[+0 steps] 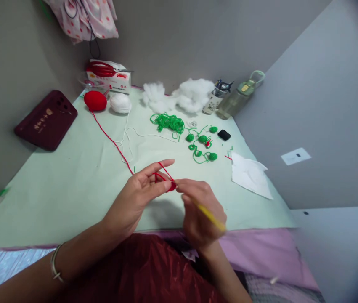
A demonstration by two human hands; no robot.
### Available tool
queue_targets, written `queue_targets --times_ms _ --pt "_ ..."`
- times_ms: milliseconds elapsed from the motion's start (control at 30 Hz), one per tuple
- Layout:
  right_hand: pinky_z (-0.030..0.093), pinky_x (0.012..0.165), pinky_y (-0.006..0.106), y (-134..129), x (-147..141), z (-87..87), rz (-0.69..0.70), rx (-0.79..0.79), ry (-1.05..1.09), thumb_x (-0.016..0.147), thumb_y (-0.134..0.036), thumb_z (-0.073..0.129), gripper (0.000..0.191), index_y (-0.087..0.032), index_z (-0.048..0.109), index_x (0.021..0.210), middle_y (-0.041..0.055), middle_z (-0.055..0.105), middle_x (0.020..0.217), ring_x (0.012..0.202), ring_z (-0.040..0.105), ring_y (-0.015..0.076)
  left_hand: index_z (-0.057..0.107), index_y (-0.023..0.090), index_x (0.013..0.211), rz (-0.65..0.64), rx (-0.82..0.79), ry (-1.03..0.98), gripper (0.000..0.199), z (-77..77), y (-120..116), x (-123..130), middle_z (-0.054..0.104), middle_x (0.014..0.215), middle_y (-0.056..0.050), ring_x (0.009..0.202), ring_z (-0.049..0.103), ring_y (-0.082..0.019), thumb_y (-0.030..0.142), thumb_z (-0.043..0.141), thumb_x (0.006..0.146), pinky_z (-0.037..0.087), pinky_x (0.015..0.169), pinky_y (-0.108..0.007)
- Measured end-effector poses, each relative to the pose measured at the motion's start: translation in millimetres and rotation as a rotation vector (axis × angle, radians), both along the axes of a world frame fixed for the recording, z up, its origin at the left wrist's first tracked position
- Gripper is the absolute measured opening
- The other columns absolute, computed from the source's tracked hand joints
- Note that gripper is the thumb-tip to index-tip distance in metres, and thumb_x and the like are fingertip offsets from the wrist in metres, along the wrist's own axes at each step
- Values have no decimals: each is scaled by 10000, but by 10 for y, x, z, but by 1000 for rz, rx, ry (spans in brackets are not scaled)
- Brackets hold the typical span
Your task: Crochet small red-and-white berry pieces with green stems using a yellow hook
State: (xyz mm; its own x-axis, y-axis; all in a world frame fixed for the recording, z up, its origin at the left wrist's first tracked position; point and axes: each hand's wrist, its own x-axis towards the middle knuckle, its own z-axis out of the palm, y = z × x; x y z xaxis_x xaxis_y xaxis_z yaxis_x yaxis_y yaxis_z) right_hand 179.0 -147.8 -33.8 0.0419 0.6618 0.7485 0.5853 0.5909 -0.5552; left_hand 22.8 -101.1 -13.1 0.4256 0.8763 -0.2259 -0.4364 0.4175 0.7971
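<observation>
My left hand (134, 195) pinches a small red crocheted piece (171, 186) between thumb and fingers, with red yarn looped over its raised index finger. A crochet hook with a yellow handle (209, 215) is gripped in my right hand (202, 210), which is slightly blurred. The hook's tip meets the red piece and is too small to make out. From my left hand a red strand (111, 139) runs back to a red yarn ball (95, 101) at the back left.
Behind the hands lie green yarn (168, 123), several small green crocheted pieces (202, 139), white stuffing (193, 96) and a white yarn ball (120, 103). A bottle (237, 99) stands back right, white paper (250, 174) right, a maroon case (46, 120) left.
</observation>
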Motion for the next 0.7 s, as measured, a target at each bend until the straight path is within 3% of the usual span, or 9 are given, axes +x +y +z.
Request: queue_targets --times_ms 67,133,267,367,467,567,700 --pt "663 820 369 -13 -11 -29 -70 61 -169 964 -86 659 419 -315 720 1310 74 779 1167 1040 758 221 777 276 1281 -27 -56 -46 461 -11 0 13 753 882 5 866 641 -132 282 880 832 479 873 -257" --pt "662 811 369 -9 -11 -22 -93 43 -133 970 -94 651 405 -324 734 1293 72 769 1155 1021 754 216 797 243 1242 -79 -134 -106 435 -16 16 18 769 939 -17 854 646 -124 286 889 819 498 852 -244" --pt "608 667 346 54 5 72 8 -87 340 1024 -158 574 238 -269 774 1089 30 738 876 762 710 174 831 182 1155 -79 -208 -168 332 10 51 10 789 936 -41 806 646 -111 224 862 827 515 809 -221" --pt "577 653 319 122 0 121 102 -166 523 1023 -191 595 194 -254 778 1006 18 742 856 725 684 152 827 212 1168 -49 -165 -153 337 41 47 17 807 914 -33 853 676 -127 205 850 832 511 845 -229" --pt "600 714 308 156 -22 129 109 -197 476 1005 -175 630 178 -257 788 1005 24 791 943 830 717 159 829 245 1166 -60 -101 -116 342 54 31 36 811 911 -11 886 688 -129 194 851 829 495 895 -238" --pt "602 697 298 131 -42 102 72 -180 393 1008 -140 616 205 -261 780 1035 11 782 915 783 707 145 841 247 1125 -12 -52 -76 309 46 27 52 801 888 3 863 676 -123 215 872 820 489 899 -246" --pt "627 757 325 66 -56 19 -46 -15 51 975 -83 652 300 -273 773 1174 52 766 1030 905 733 173 833 250 1156 -5 -92 -73 365 15 30 67 782 849 8 834 659 -111 272 910 800 494 858 -230"
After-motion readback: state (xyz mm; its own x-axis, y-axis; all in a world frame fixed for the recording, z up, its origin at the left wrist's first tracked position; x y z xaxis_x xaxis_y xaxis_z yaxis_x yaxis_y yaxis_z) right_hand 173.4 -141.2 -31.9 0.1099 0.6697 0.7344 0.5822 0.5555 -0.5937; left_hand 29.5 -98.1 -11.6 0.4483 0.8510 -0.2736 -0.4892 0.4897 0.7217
